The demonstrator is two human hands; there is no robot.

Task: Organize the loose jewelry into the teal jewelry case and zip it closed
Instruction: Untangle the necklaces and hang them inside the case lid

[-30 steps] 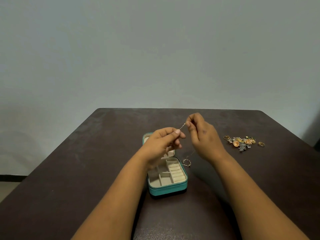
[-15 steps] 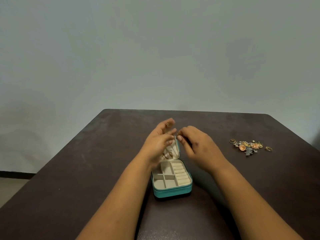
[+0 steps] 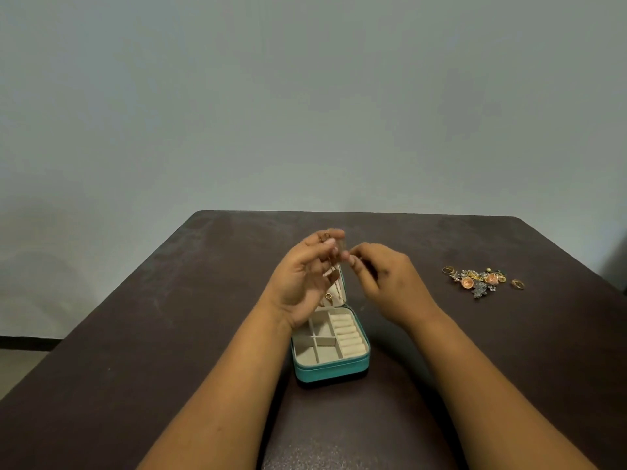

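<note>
Working at the raised lid (image 3: pixel 339 293) of the teal jewelry case (image 3: pixel 330 369), we have both hands up at its top edge, and we judge the step in hand to be hanging a thin chain (image 3: pixel 329 262) on the lid's inner hooks. Our left hand (image 3: pixel 305 283) is turned palm-in with its fingers loosely curled, and a fine chain seems to run down from its fingertips toward the lid; motion blur keeps us from saying exactly how it is pinched. Our right hand (image 3: pixel 383 283) has thumb and forefinger drawn together near the lid's top, but whether they grip the chain's end we cannot tell. A small gold ring-shaped piece (image 3: pixel 328 295) already hangs inside the lid. The case sits open at the middle of the dark tabletop (image 3: pixel 152 317), its cream compartments and ring rolls (image 3: pixel 346 337) apparently bare. The pile of loose jewelry (image 3: pixel 478 279) lies well apart to the right, with a separate ring (image 3: pixel 518 283) just beside it. Next, we think, the chain needs securing, then a reach right for the pile.
</note>
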